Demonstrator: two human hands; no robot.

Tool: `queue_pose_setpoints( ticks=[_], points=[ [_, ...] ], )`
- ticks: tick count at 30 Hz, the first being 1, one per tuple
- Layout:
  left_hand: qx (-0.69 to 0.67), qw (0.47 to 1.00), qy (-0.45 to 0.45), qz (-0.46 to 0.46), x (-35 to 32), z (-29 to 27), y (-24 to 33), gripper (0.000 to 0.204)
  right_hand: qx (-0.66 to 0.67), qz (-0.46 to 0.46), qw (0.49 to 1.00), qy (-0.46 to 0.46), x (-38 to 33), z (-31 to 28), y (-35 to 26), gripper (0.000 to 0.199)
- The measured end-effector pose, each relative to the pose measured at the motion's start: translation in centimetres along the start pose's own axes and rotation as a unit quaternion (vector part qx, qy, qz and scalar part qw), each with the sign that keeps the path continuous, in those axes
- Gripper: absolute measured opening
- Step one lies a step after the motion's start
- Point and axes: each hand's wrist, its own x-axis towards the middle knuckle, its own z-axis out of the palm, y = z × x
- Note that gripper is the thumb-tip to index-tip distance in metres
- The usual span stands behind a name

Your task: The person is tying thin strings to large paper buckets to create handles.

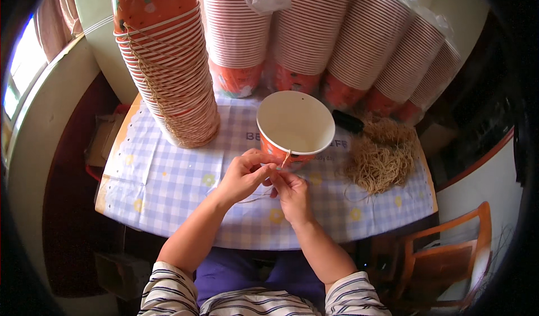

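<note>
An orange paper bucket (293, 126) with a white inside stands on the table in front of me, its open mouth up. A short tan cord (286, 158) hangs over the near side of its rim, and a small dark hole shows in the far wall. Just below that rim my left hand (247, 175) pinches the cord between thumb and forefinger. My right hand (293, 195) meets it there, fingers closed on the same cord. The fingertips nearly touch, so the exact grip is partly hidden. A loose cord end trails on the cloth under my hands.
A pile of cut tan cords (382, 161) lies to the right, beside a black-handled tool (348, 121). At the left leans a tall stack of orange buckets (168, 74) with cords hanging down it. Several plastic-wrapped bucket stacks (314, 29) line the back. A wooden chair (480, 243) stands right.
</note>
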Motion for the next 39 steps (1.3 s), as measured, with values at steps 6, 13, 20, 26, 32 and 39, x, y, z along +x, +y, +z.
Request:
queue_pose_setpoints(
  ticks=[6,13,20,26,32,39],
  points=[
    [-0.062,0.995,-0.036,-0.068,0.6,1.2,0.0,0.02,0.032,0.03,0.999,-0.008,-0.7,-0.8,0.4,0.027],
    [-0.11,0.986,0.001,-0.123,0.7,1.9,0.3,0.017,0.004,0.055,0.998,-0.021,-0.7,-0.7,-0.2,0.027],
    [-0.082,0.99,0.029,-0.112,1.3,2.2,0.6,0.016,0.001,0.062,0.998,-0.015,-0.6,-0.7,-0.2,0.022],
    [-0.059,0.993,0.054,-0.09,1.5,2.0,-0.1,0.016,-0.025,0.045,0.999,-0.011,-0.6,-0.6,-0.2,0.02],
    [-0.085,0.991,0.017,-0.099,1.2,2.1,0.3,0.019,-0.03,0.054,0.998,-0.006,-0.6,-0.5,0.2,0.02],
    [-0.094,0.991,0.052,-0.076,1.5,2.1,-0.8,0.021,-0.032,0.055,0.997,-0.039,-0.6,-0.2,0.0,0.021]
  ],
)
